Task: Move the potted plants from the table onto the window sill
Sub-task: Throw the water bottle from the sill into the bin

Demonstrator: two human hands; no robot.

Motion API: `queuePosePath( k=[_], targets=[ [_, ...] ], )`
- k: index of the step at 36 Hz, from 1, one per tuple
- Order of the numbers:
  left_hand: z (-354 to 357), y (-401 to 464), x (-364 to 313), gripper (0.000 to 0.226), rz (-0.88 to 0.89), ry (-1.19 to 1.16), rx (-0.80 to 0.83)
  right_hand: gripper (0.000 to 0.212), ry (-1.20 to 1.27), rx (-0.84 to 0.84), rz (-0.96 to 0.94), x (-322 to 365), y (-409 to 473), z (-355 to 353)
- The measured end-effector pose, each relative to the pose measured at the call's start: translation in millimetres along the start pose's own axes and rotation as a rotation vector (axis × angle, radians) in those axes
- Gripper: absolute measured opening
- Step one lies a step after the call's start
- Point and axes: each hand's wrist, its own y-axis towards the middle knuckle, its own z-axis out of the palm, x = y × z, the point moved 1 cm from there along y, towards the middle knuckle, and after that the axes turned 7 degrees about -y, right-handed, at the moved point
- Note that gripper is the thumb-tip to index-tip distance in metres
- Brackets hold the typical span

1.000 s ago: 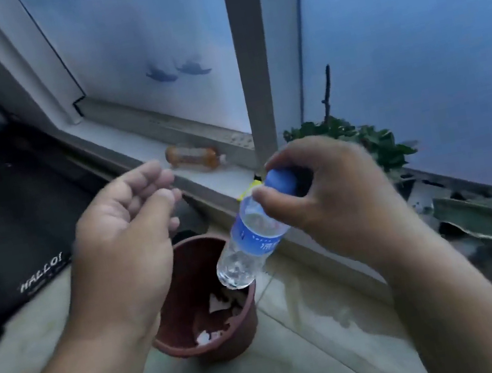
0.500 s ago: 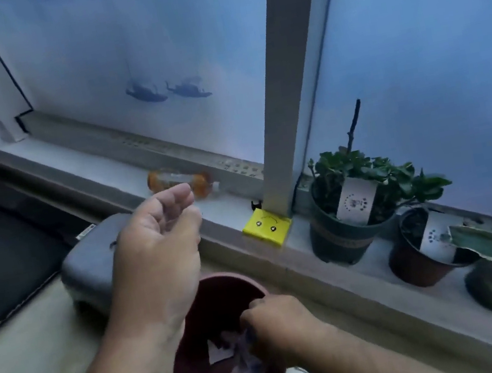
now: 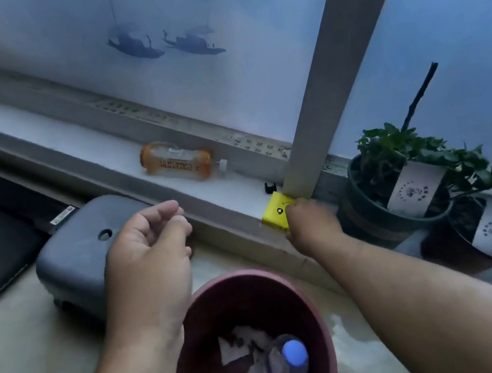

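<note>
The right hand (image 3: 308,221) reaches to the window sill (image 3: 39,120) and touches the small yellow box (image 3: 277,212) at the foot of the window post (image 3: 318,84); whether its fingers have closed on the box I cannot tell, since the hand is blurred and seen from behind. The left hand (image 3: 148,256) hovers over the grey case (image 3: 76,255), fingers loosely curled, holding nothing. The potted plants (image 3: 407,177) are already on the sill, at its right end, just beside the right hand; the nearest dark pot (image 3: 371,216) stands upright, its long axis vertical, leaves spreading right, and a bare twig (image 3: 419,93) points up with a lean to the right; a second pot (image 3: 475,228) sits close behind it, also upright.

The risks, as I judge them: the forearm passes close by the nearest pot, so a sideways sweep could knock it or snag the leaves; a careless pull on the box might roll the orange bottle (image 3: 176,162) lying on its side on the sill; the brown bin (image 3: 243,288) below, holding paper scraps and a capped bottle (image 3: 292,355), sits near both arms and could tip if nudged.
</note>
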Motion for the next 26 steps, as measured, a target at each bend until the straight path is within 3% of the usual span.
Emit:
queuePosePath(
  k=[7, 11, 15, 20, 23, 26],
  targets=[
    [-9, 5, 11, 0.011, 0.028, 0.156, 0.005, 0.033, -0.130, -0.078, -0.231, 10, -5, 0],
    [-26, 13, 18, 0.010, 0.037, 0.390, 0.055, 0.015, -0.033, -0.113, -0.336, 5, -27, -28],
    [-38, 15, 20, 0.016, 0.007, 0.596, 0.092, 0.017, 0.160, -0.216, -0.691, 4, -75, -76],
    [-44, 18, 22, 0.023, -0.018, 0.744, 0.145, 0.014, 0.080, -0.066, -0.985, 39, -120, -96],
    [-47, 21, 32, 0.024, -0.067, 0.832, 0.213, 0.013, 0.025, 0.021, -1.047, 69, -127, -74],
    [-54, 23, 43, 0.039, -0.143, 0.945, 0.273, 0.015, 0.028, 0.052, -0.895, 85, -136, -56]
  ],
)
